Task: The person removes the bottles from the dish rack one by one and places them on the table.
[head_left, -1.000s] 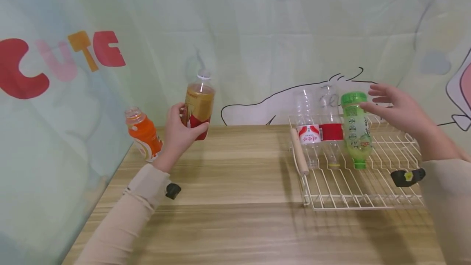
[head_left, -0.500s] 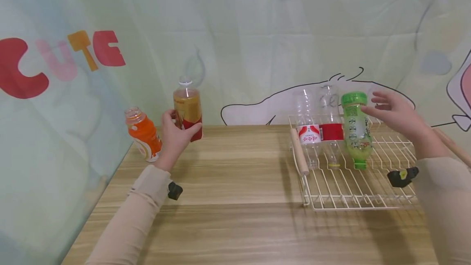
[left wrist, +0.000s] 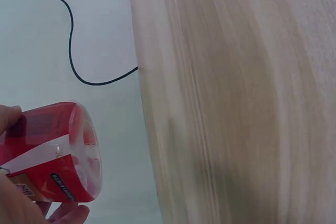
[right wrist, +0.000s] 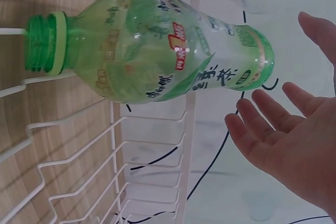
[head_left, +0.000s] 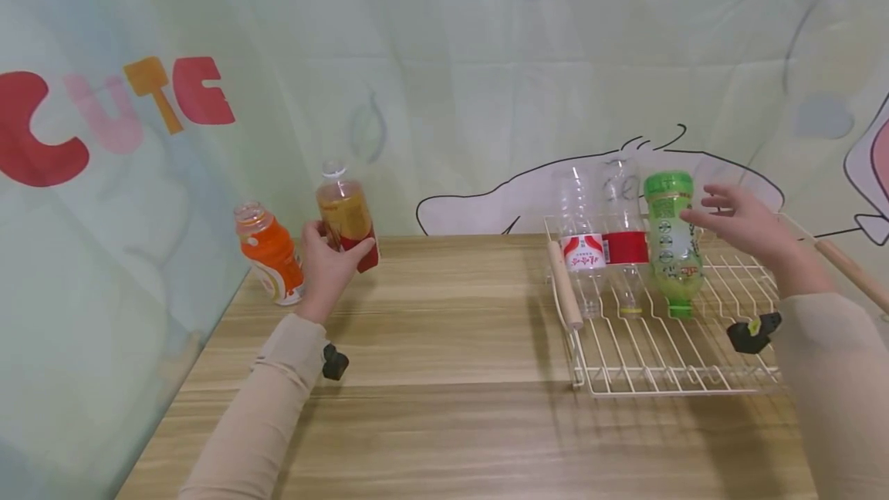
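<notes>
My left hand [head_left: 332,265] grips a bottle [head_left: 345,214] with a gold and red label, its neck up and leaning slightly left. In the left wrist view the base of this bottle [left wrist: 58,153] shows, with fingers and thumb around its red label. At its left an orange-labelled bottle [head_left: 269,251] stands without a cap. My right hand [head_left: 746,224] is beside a green bottle [head_left: 674,241], fingers spread and apart from it. That green bottle [right wrist: 147,48] is upside down in the white wire rack [head_left: 694,373], its open neck down between the wires.
Two clear bottles stand neck down in the rack, one with a white and red label [head_left: 583,253] and one with a red label [head_left: 627,248]. Wooden handles [head_left: 566,288] flank the rack. A printed curtain [head_left: 472,99] hangs behind the wooden table [head_left: 430,423].
My left hand has moved the gold and red bottle left and slightly down, closer to the orange bottle, tilting it. The right hand has shifted slightly down.
</notes>
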`<state>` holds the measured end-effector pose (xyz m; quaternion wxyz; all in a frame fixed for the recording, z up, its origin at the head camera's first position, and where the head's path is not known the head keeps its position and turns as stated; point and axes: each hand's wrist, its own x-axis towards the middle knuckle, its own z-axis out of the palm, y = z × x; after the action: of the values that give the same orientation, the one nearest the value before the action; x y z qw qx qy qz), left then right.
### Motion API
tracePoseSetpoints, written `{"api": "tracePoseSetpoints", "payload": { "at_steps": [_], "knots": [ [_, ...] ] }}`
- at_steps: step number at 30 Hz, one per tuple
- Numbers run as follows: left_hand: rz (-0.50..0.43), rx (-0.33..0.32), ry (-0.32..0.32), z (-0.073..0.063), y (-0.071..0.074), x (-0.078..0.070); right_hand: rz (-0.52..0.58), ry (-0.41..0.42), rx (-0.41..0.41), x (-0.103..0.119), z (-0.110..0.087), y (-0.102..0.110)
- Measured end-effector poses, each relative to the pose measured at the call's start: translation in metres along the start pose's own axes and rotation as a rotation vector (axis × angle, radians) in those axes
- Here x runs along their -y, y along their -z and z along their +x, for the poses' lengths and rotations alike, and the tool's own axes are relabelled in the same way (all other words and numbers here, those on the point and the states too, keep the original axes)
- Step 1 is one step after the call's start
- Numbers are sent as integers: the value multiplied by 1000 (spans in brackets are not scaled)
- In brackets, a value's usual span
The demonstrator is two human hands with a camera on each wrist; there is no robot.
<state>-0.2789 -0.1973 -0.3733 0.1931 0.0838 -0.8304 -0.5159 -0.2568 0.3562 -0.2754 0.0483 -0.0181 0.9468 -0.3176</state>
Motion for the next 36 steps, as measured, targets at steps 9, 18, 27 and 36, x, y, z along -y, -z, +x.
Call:
{"api": "tracePoseSetpoints", "payload": {
  "at_steps": [9, 18, 27, 36],
  "knots": [
    [-25, -29, 61, 1, -2, 10, -20, -18, 33, -9, 5, -8],
    [-44, -41, 76, 0, -4, 22, 13, -61, 93, -16, 8, -16],
    [-14, -55, 92, 2, -9, 33, 37, -51, 142, -23, 15, -22],
    [-4, -86, 76, 6, -15, 37, 69, -39, 178, -26, 16, -24]
  ]
}}
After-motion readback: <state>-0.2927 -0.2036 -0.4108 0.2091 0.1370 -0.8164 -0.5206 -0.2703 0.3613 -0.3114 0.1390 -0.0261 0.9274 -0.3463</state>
